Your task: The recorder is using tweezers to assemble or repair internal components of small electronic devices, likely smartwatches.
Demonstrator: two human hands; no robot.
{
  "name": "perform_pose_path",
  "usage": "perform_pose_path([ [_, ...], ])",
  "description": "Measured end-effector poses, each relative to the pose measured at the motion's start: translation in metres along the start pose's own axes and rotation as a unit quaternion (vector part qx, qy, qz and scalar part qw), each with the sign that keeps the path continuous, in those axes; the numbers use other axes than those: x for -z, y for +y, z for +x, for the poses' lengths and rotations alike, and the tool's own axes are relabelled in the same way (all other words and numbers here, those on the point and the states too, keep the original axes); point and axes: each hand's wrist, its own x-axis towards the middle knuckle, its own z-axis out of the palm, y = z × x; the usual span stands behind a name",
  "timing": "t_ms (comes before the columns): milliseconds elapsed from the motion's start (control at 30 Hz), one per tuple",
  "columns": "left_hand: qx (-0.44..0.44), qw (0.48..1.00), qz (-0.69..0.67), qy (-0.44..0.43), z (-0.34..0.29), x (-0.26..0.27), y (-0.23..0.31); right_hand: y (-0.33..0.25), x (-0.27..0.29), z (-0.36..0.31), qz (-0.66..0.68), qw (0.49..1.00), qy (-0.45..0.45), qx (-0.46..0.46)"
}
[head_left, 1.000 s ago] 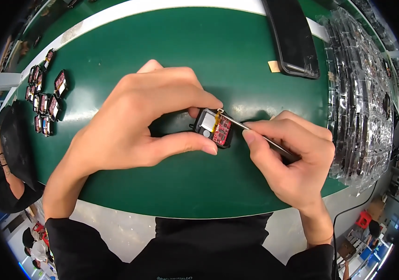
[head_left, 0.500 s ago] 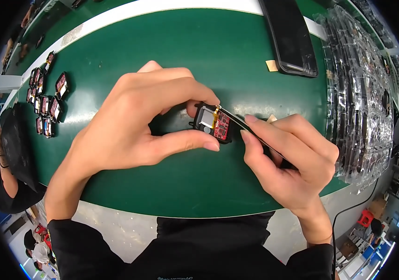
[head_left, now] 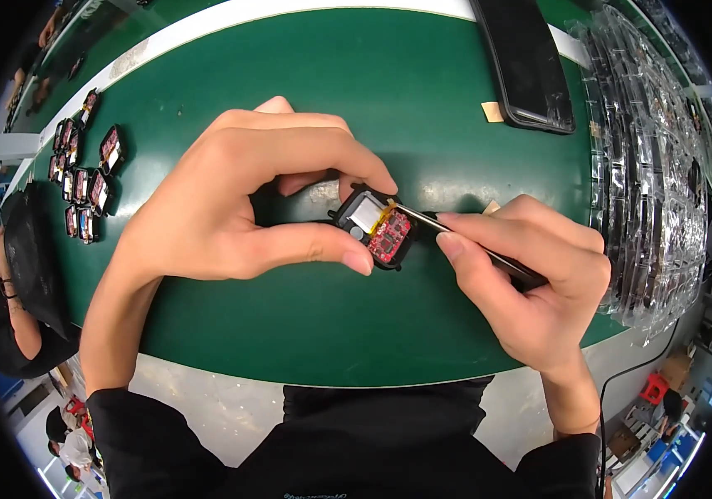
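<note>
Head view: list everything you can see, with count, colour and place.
Table: 1, green, centre
Held device: 1, black and red, centre
Slim tool: 1, metallic, tip at held device
Similar devices: about ten, black and red, left
Phone-like slab: 1, black, upper right
Tan pieces: 2, right half of table
Clear trays: stacked, uncountable, transparent, right
Co-worker's sleeve: 1, black, left edge
Anything farther: too small to tell
Left grip: 1, bare, on device
Right grip: 1, bare, on tool

Green tabletop (head_left: pixel 289 333), glossy. L side: cluster of sm. blk open-cased devices (head_left: pixel 81 185) w/ red boards. Far R: blk phone (head_left: pixel 526 71), tan scrap (head_left: pixel 491 111) at its L edge; 2nd tan bit (head_left: pixel 491 206) nearer, partly hidden. R edge: stacked clear plastic trays (head_left: pixel 651 183), contents prob. sm. parts, hard to tell.
</note>
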Motion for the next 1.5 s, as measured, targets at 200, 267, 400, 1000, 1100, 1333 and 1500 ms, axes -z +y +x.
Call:
perform_pose_path([
  [200,-0.003,1.0,-0.004,-0.009,0.0,0.001,-0.001,0.001,0.001,0.0,0.006,1.0,-0.012,-0.011],
  [267,-0.016,1.0,0.007,-0.007,0.0,0.001,-0.001,0.001,0.001,0.0,0.0,1.0,-0.018,-0.006],
  [400,-0.025,1.0,0.016,-0.008,0.002,-0.001,-0.002,0.001,-0.001,-0.001,0.007,1.0,-0.017,-0.013],
  [1000,-0.064,0.998,0.016,0.009,0.008,-0.001,0.001,0.005,-0.008,0.003,-0.012,0.998,0.031,0.06],
  [1100,-0.041,0.999,0.005,0.009,0.012,0.002,0.008,0.002,0.0,0.006,0.01,0.998,0.051,0.047],
  [1333,-0.06,0.996,0.07,-0.001,0.013,-0.008,0.016,-0.001,-0.003,-0.008,0.042,0.995,0.085,0.012],
  [1500,0.009,0.999,0.039,0.005,-0.007,-0.002,0.017,-0.007,-0.024,-0.013,0.008,0.999,0.016,0.041],
])
